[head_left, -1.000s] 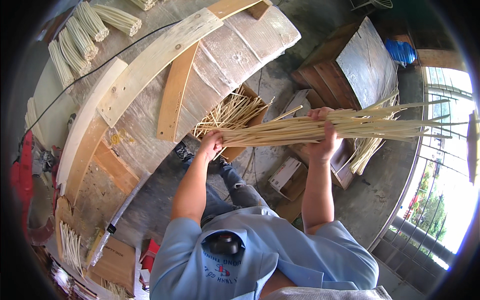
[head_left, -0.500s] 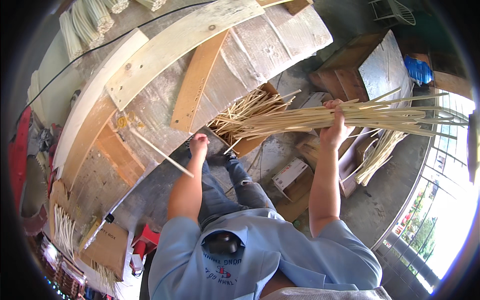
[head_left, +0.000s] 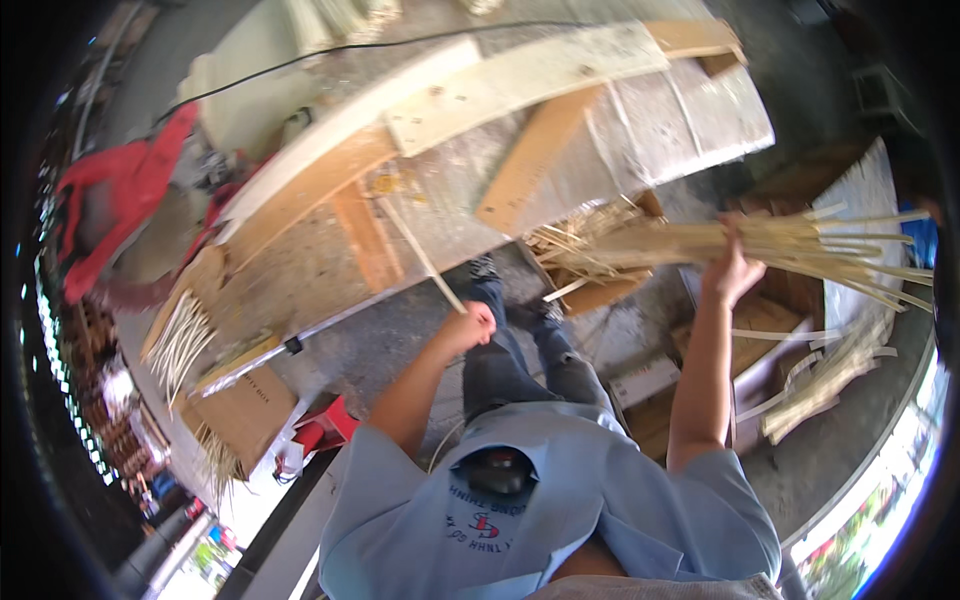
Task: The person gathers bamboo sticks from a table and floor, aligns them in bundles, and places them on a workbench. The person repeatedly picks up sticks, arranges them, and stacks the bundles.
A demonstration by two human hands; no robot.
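Observation:
My right hand (head_left: 735, 272) is wrapped round the middle of a long bundle of thin cane strips (head_left: 800, 240), held level off to the right. Its left end reaches over a cardboard box (head_left: 605, 290) of loose, tangled strips (head_left: 575, 245). My left hand (head_left: 472, 328) is curled closed just off the table's near edge. A single thin stick (head_left: 425, 255) slants across the worktable (head_left: 300, 255) and its near end meets that hand; whether the fingers grip it is hidden.
A curved wooden frame (head_left: 520, 95) lies along the table, with a flat board (head_left: 540, 155) across it. Another strip bundle (head_left: 825, 385) rests at right over boxes. A cardboard carton (head_left: 240, 410) and a red object (head_left: 325, 430) stand at lower left. A black cable (head_left: 380, 45) crosses the table's far side.
The view has swung, shifting the table rightward. My left hand has come back to the stick's near end. My right hand still holds the bundle, which looks blurred with motion.

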